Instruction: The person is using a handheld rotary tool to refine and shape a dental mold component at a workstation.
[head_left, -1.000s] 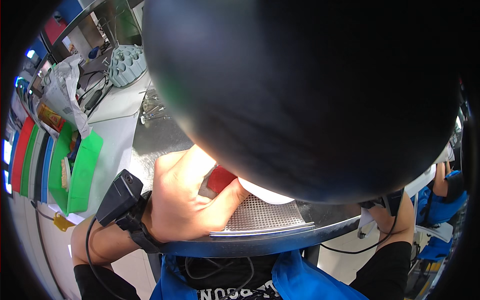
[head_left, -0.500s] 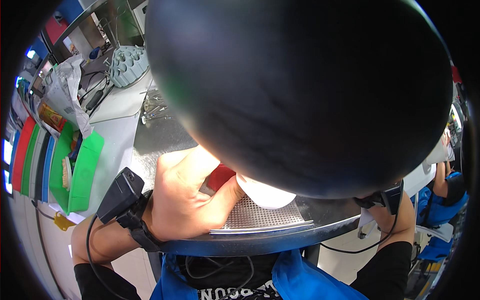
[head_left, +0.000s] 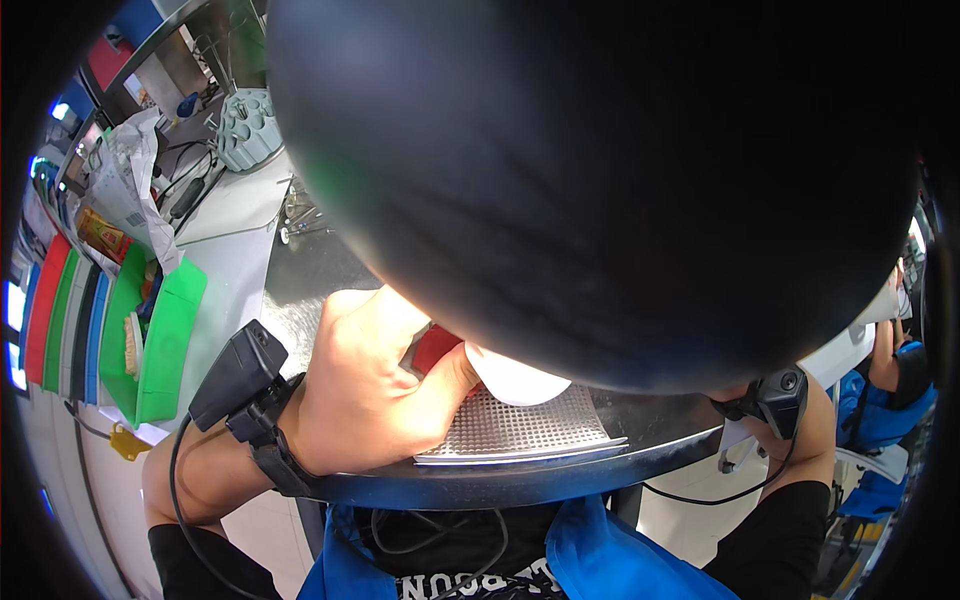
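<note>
Since a second ago almost nothing has shifted: the left hand (head_left: 370, 390) lies in the same place on the metal sink edge (head_left: 520, 480), and the big dark round shape (head_left: 600, 180) (very close to the camera, out of focus) still covers most of the view. That hand is curled, its thumb pressed along a white object (head_left: 515, 380), with a red object (head_left: 437, 347) tucked just behind the fingers; whether the fingers actually close around either one I cannot tell, since the dark shape hides them. Both objects sit at the near edge of the sink, above a perforated metal tray (head_left: 520, 430). A black device (head_left: 240, 372) is strapped to the left wrist. The right hand is hidden; only its wrist with a second black device (head_left: 780, 392) shows, so its grip cannot be judged. Off to the left stand a green bin (head_left: 165, 345) and a grey holder (head_left: 245, 130) on the white counter (head_left: 235, 200).
</note>
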